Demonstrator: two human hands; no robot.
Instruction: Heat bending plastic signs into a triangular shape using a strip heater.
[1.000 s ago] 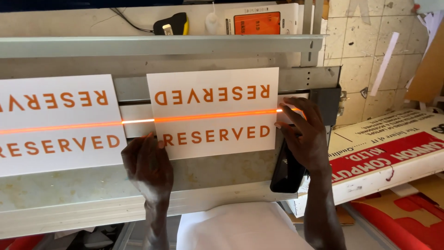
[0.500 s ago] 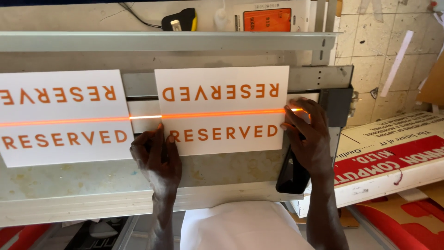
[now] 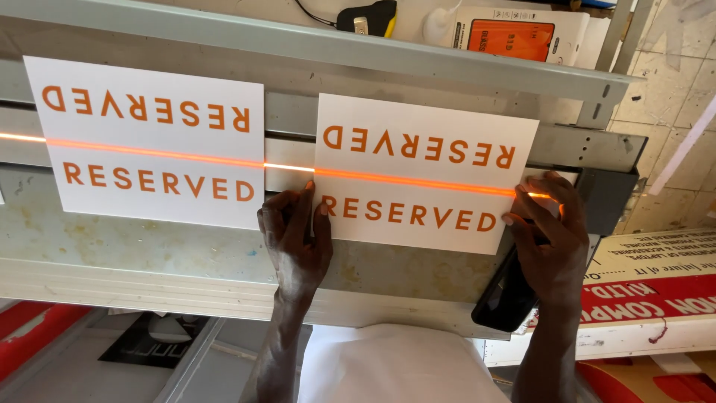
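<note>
Bare forearms, seemingly white garment [image 3: 403, 369]
</note>
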